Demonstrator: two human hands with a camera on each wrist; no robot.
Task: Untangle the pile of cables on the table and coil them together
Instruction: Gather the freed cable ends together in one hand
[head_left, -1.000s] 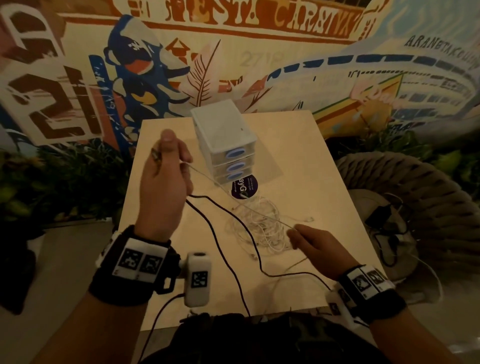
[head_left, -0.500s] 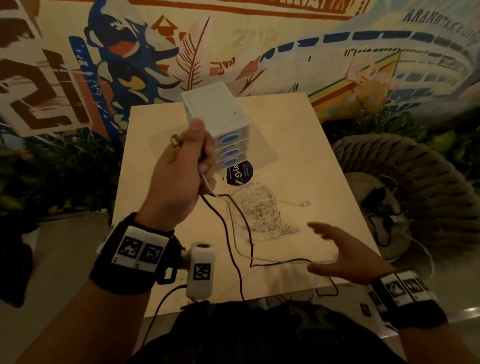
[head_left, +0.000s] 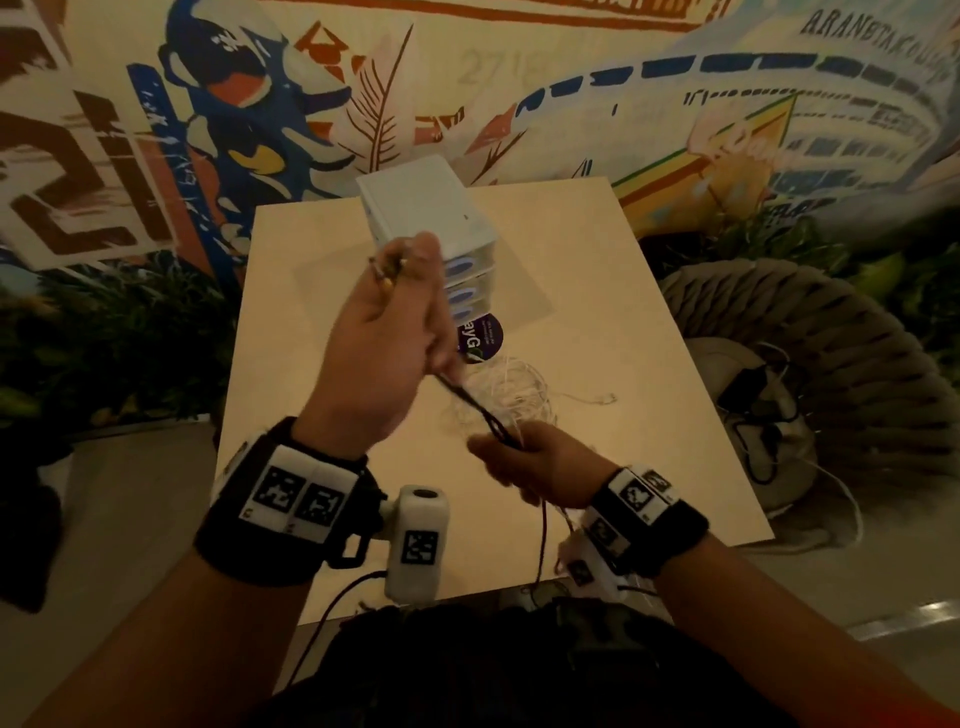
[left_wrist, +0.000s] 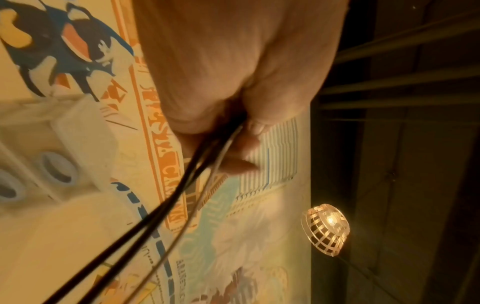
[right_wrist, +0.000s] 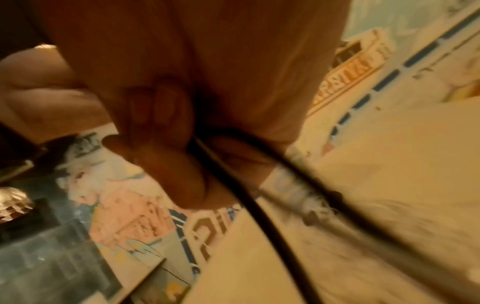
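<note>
From the head camera, the left hand (head_left: 384, 343) is held up above the table (head_left: 613, 322), with its fingers curled round a black cable (head_left: 480, 410). Small plug ends stick out of the top of this fist. The black cable runs down to the right hand (head_left: 524, 465), which is lower and nearer the body. The right hand's fingers are closed round the same cable, and the cable hangs down below it past the table edge. A pile of thin white cables (head_left: 506, 392) is seen on the table just behind the right hand. A stack of white boxes (head_left: 431, 218) stands past the left hand, with a round dark sticker (head_left: 480, 338) beside it.

From the left wrist camera, black strands and a thin pale strand (left_wrist: 221, 156) are gripped between the thumb and fingers (left_wrist: 244, 144). The white boxes are seen to the side.

From the right wrist camera, the black cable is pinched in the curled fingers (right_wrist: 166, 107), and it is blurred below them.
</note>
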